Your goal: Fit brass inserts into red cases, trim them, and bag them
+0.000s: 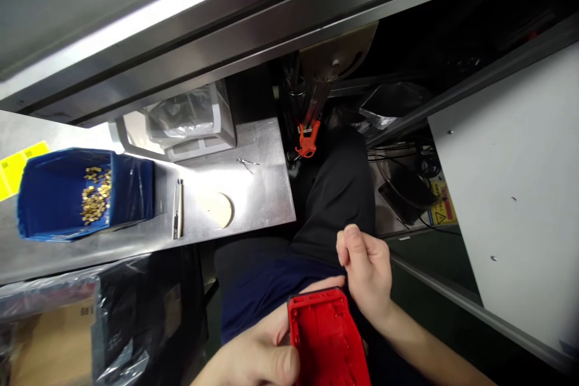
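Worktop (266, 193) of bare metal lies to the left of the lap, so the red plastic shell (319, 329) has only the person's grip to steady it, held over the thighs, its hollow side facing up. A blue bin (45, 193) sits on the metal, well apart from the shell.

The left hand (256, 344) is partly closed around the shell's side, thumb near the rim and fingers reaching beneath. That seems a sound hold: firm support underneath, with light thumb pressure, should steady the thin wall without bending it. Tilting the hollow toward the light would probably help in checking the ribs and corners.

The right hand (368, 268) is curled almost shut beside the shell's far end, thumb over bent fingers; whether it pinches anything small, I cannot tell. It is best moved gently, so that no knock twists the shell.

A slim tool (178, 208) lies untouched near the bin, whose small brass pieces (94, 199) look easy to scatter; careful elbows would suit them.
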### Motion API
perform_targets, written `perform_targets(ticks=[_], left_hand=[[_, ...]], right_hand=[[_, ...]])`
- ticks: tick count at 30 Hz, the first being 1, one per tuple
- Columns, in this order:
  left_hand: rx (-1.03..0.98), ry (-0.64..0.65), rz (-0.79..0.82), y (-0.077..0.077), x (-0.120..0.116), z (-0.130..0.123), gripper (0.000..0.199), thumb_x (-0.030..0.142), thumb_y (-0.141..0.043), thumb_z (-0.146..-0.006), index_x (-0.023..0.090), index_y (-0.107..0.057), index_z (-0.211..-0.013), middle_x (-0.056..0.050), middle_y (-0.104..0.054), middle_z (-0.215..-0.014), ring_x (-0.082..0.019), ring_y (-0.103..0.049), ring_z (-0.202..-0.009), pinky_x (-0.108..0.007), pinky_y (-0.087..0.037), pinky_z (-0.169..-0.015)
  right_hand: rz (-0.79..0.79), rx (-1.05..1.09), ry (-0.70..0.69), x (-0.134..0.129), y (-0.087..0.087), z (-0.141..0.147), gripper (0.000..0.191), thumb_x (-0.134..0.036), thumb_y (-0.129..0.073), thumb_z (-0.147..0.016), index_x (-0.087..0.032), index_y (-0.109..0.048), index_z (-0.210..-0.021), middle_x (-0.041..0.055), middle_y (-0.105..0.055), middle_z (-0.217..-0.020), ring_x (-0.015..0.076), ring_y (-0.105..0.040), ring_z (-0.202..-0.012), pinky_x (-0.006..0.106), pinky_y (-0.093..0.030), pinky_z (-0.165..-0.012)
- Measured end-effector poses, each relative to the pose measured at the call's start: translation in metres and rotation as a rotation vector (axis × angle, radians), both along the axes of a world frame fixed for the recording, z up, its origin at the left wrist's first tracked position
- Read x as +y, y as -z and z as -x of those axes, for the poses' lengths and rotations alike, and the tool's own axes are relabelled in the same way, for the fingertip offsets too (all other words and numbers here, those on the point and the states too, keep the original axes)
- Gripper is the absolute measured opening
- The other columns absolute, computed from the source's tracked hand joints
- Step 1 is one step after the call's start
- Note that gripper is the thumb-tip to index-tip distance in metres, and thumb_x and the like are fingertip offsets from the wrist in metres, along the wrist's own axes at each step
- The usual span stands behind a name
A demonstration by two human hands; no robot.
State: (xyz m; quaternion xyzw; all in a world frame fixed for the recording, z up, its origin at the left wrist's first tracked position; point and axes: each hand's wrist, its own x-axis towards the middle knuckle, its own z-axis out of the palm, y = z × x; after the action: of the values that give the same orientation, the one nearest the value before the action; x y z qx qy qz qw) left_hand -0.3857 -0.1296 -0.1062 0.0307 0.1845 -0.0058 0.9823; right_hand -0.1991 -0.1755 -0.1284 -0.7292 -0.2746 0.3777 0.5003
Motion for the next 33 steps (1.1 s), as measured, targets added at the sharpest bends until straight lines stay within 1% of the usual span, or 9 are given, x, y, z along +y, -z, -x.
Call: perform_targets(ticks=[4, 7, 10, 12, 14, 18, 23, 27, 33], left_hand=[[0.05, -0.113, -0.141, 0.001, 0.007, 0.023, 0.11, 0.061, -0.08, -0.079, 0.019, -0.024, -0.164, -0.026, -0.066, -0.134, -0.044, -0.061, -0.129, -0.06, -0.04, -0.109], [0.164, -0.212, -0.196, 0.003, 0.009, 0.043, 0.091, 0.057, -0.073, -0.088, 0.017, -0.034, -0.16, -0.027, -0.062, -0.14, -0.045, -0.056, -0.134, -0.063, -0.037, -0.112], [0.2, -0.323, -0.175, 0.007, 0.001, 0.051, 0.082, 0.052, -0.073, -0.089, 0.019, -0.041, -0.158, -0.026, -0.054, -0.151, -0.047, -0.049, -0.14, -0.064, -0.032, -0.117], [0.178, -0.371, -0.155, 0.009, -0.006, 0.052, 0.086, 0.054, -0.075, -0.087, 0.019, -0.041, -0.158, -0.026, -0.05, -0.154, -0.049, -0.046, -0.142, -0.064, -0.031, -0.118], [0.16, -0.398, -0.15, 0.01, -0.012, 0.052, 0.093, 0.055, -0.08, -0.082, 0.018, -0.04, -0.158, -0.027, -0.049, -0.155, -0.049, -0.044, -0.143, -0.063, -0.031, -0.118], [0.158, -0.442, -0.14, 0.01, -0.02, 0.055, 0.098, 0.052, -0.086, -0.077, 0.018, -0.041, -0.157, -0.026, -0.048, -0.156, -0.048, -0.043, -0.145, -0.06, -0.034, -0.118], [0.202, -0.507, -0.068, 0.013, -0.025, 0.06, 0.094, 0.049, -0.087, -0.077, 0.018, -0.045, -0.155, -0.025, -0.048, -0.157, -0.046, -0.043, -0.145, -0.056, -0.04, -0.116], [0.244, -0.529, -0.056, 0.015, -0.024, 0.06, 0.09, 0.046, -0.089, -0.075, 0.017, -0.05, -0.151, -0.024, -0.046, -0.158, -0.044, -0.046, -0.144, -0.053, -0.043, -0.114], [0.405, -0.525, -0.101, 0.011, -0.026, 0.057, 0.085, 0.056, -0.086, -0.076, 0.022, -0.056, -0.148, -0.019, -0.062, -0.146, -0.036, -0.059, -0.134, -0.043, -0.048, -0.109]], right_hand=[[0.11, -0.142, -0.2, 0.021, 0.019, -0.017, 0.014, -0.035, -0.07, -0.093, -0.023, -0.069, -0.098, 0.0, -0.063, -0.084, 0.0159, -0.06, -0.077, 0.028, -0.048, -0.076], [0.149, -0.088, -0.311, 0.046, 0.035, -0.02, 0.017, -0.036, -0.074, -0.089, -0.024, -0.072, -0.101, 0.0, -0.071, -0.084, 0.0168, -0.067, -0.076, 0.028, -0.052, -0.076], [0.129, -0.222, -0.428, 0.089, 0.047, -0.007, 0.024, -0.043, -0.058, -0.101, -0.025, -0.073, -0.096, 0.0004, -0.074, -0.08, 0.0172, -0.069, -0.07, 0.028, -0.051, -0.069], [0.077, -0.452, -0.513, 0.126, 0.055, 0.008, 0.028, -0.043, -0.049, -0.105, -0.025, -0.07, -0.101, 0.0027, -0.074, -0.091, 0.0197, -0.071, -0.081, 0.029, -0.05, -0.073], [0.081, -0.679, -0.589, 0.162, 0.064, 0.025, 0.023, -0.042, -0.058, -0.101, -0.023, -0.065, -0.114, 0.0085, -0.071, -0.112, 0.0258, -0.068, -0.101, 0.033, -0.051, -0.082], [0.162, -0.811, -0.678, 0.199, 0.08, 0.043, 0.025, -0.031, -0.067, -0.093, -0.017, -0.061, -0.113, 0.0177, -0.064, -0.12, 0.0352, -0.06, -0.114, 0.043, -0.049, -0.092], [0.162, -0.67, -0.742, 0.167, 0.081, 0.028, 0.019, -0.036, -0.057, -0.099, -0.023, -0.055, -0.112, 0.0049, -0.066, -0.099, 0.0229, -0.065, -0.088, 0.032, -0.048, -0.076], [0.277, -0.538, -0.873, 0.132, 0.069, 0.009, 0.013, -0.032, -0.066, -0.092, -0.025, -0.057, -0.099, -0.0044, -0.061, -0.075, 0.0167, -0.058, -0.065, 0.028, -0.04, -0.061], [0.143, -0.128, -0.919, 0.084, -0.004, 0.003, 0.018, -0.041, -0.065, -0.098, -0.029, -0.067, -0.112, -0.0033, -0.065, -0.087, 0.0124, -0.061, -0.071, 0.024, -0.048, -0.064]])
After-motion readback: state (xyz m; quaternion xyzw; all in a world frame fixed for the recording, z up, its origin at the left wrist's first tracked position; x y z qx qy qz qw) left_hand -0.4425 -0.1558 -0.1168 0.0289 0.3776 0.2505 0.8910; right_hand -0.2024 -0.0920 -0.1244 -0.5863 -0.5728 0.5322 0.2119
